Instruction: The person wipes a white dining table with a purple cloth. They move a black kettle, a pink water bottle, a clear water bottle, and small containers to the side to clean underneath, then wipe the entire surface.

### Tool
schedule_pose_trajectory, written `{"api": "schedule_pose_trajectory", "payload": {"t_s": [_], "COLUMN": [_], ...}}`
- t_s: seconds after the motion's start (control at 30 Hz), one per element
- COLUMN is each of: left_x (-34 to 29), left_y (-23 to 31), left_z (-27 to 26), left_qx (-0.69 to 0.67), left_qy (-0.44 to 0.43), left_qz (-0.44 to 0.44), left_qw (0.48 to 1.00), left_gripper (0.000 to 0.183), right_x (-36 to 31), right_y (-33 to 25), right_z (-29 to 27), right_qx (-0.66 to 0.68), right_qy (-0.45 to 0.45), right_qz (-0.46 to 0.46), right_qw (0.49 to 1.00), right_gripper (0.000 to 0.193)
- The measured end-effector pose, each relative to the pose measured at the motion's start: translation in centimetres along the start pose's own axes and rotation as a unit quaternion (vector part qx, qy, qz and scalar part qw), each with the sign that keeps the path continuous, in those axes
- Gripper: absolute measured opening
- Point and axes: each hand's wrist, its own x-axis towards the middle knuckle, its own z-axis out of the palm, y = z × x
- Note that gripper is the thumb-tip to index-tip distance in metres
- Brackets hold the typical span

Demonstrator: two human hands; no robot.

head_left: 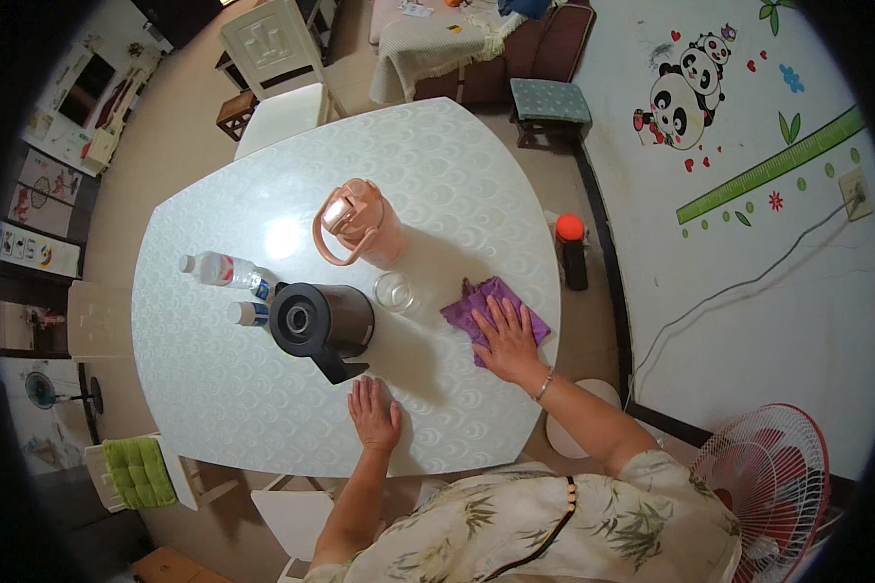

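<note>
My right hand lies flat with its fingers spread on a purple cloth, which rests crumpled near the right edge of the table. Close to the table's front edge, my left hand is laid flat on the tabletop, holding nothing. Just beyond its fingertips stands a dark thermos jug with a black lid and handle. A clear glass cup is beside the jug. Behind the cup is a pink bottle with a carry loop. To the jug's left are a lying clear plastic bottle and a white-capped bottle, partly hidden.
The pale patterned table fills the middle. White chairs stand around it, one with a green cushion. A teal-topped stool is at the far right. A red-rimmed fan stands near right, and a cable hangs along the wall.
</note>
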Motion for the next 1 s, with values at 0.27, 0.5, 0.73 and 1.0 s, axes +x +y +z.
{"api": "schedule_pose_trajectory", "payload": {"t_s": [0.27, 0.5, 0.73, 1.0], "left_x": [-0.7, -1.2, -1.2, -7.9], "left_y": [-0.8, -0.9, -1.4, -7.2], "left_z": [-0.2, -0.1, 0.5, -3.1], "left_qx": [-0.016, -0.027, -0.055, -0.044], "left_qy": [0.021, 0.049, 0.072, 0.025], "left_qz": [0.009, 0.019, 0.045, 0.028], "left_qw": [1.000, 0.998, 0.995, 0.998], "left_gripper": [0.062, 0.060, 0.057, 0.054], "right_x": [15.4, 11.2, -2.8, -18.1], "right_y": [3.9, 7.3, -8.3, -9.1], "right_z": [1.8, -2.0, 3.8, 3.2], "right_qx": [-0.033, -0.120, -0.034, -0.048], "right_qy": [0.103, 0.053, 0.060, 0.046], "right_qz": [-0.011, 0.204, 0.065, 0.069], "right_qw": [0.994, 0.970, 0.996, 0.995], "right_gripper": [0.065, 0.065, 0.068, 0.065]}}
